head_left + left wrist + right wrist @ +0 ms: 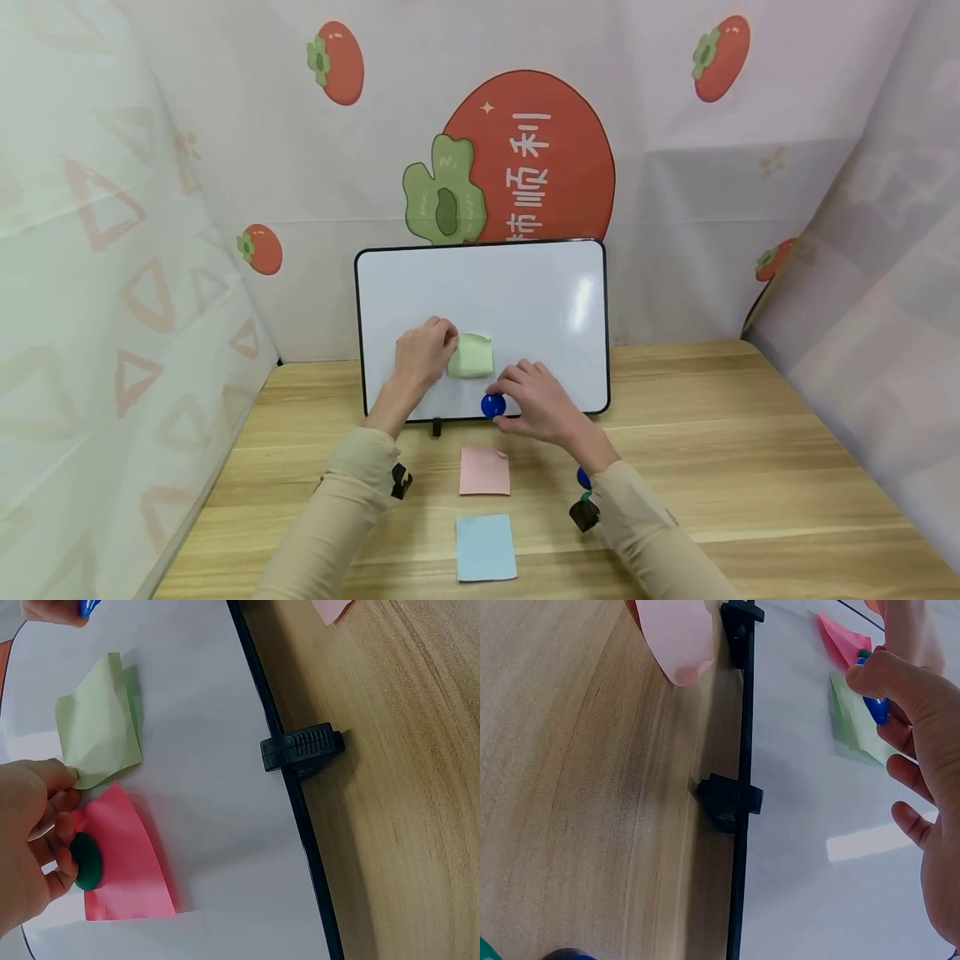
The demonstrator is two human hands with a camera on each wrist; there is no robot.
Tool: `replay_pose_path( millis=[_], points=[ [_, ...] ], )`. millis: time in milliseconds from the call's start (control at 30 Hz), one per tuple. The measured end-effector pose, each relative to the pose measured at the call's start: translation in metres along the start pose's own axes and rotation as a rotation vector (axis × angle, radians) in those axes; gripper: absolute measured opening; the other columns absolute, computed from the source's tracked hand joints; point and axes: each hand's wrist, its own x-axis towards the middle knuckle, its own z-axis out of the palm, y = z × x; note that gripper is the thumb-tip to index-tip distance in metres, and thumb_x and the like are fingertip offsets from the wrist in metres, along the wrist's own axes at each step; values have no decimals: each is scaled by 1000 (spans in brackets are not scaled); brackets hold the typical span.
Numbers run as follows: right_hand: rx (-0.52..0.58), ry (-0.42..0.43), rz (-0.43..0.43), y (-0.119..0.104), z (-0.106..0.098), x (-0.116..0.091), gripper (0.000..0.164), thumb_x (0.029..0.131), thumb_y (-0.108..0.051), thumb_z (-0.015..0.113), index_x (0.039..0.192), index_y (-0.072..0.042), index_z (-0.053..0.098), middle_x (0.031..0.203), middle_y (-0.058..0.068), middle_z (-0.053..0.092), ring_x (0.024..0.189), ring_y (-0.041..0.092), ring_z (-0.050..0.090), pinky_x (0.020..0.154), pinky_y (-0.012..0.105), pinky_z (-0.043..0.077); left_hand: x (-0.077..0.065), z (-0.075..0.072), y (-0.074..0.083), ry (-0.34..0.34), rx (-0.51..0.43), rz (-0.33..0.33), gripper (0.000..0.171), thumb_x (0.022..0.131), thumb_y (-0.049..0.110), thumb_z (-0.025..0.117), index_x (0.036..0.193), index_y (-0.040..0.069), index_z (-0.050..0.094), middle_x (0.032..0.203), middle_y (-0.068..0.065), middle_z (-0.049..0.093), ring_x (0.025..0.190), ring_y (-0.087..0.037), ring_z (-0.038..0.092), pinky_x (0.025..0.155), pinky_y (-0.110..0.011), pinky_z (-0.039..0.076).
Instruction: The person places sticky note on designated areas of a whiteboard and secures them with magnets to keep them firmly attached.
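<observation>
Left hand [425, 352] pinches green sticky note [472, 358] on whiteboard [420, 287]; right hand [538, 404] grips blue round magnet [492, 406].
Note held at left edge; magnet near-right of it, between thumb and fingers. Hot-pink sticky note [135, 866] with green magnet [88, 861] just left. Pale pink sticky note [483, 472], light blue sticky note [486, 550] on table [712, 500], near side of board.

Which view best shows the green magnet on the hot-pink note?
The left wrist view: the green magnet is large, mostly uncovered. Right wrist shows just a sliver beside the blue magnet; head shows none, likely behind the left hand.
</observation>
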Motion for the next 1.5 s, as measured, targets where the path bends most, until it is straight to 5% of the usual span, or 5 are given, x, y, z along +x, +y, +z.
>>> replay_pose_path(
  millis=[533,800,1500],
  points=[
    [-113,161,45,10,5,47,36,77,-28,82,108,-11,73,99,4,65,88,23,56,78,39,45,0,2,-2,44,14,15,5,90,15,70,90,11,73,85,-3,71,56,-17,57,52,-32,48],
    [-163,234,63,22,14,55,37,77,-29,84,108,-11,73,98,5,65,88,24,57,77,39,45,0,4,-1,80,31,34,6,90,16,71,89,12,73,85,-3,72,56,-17,59,51,-32,48],
    [-209,224,100,35,28,76,37,83,-32,80,114,-14,74,105,4,66,95,25,57,82,41,43,-1,8,-4,87,41,36,8,93,18,70,91,11,74,86,-3,72,56,-17,60,50,-32,49]
  ],
)
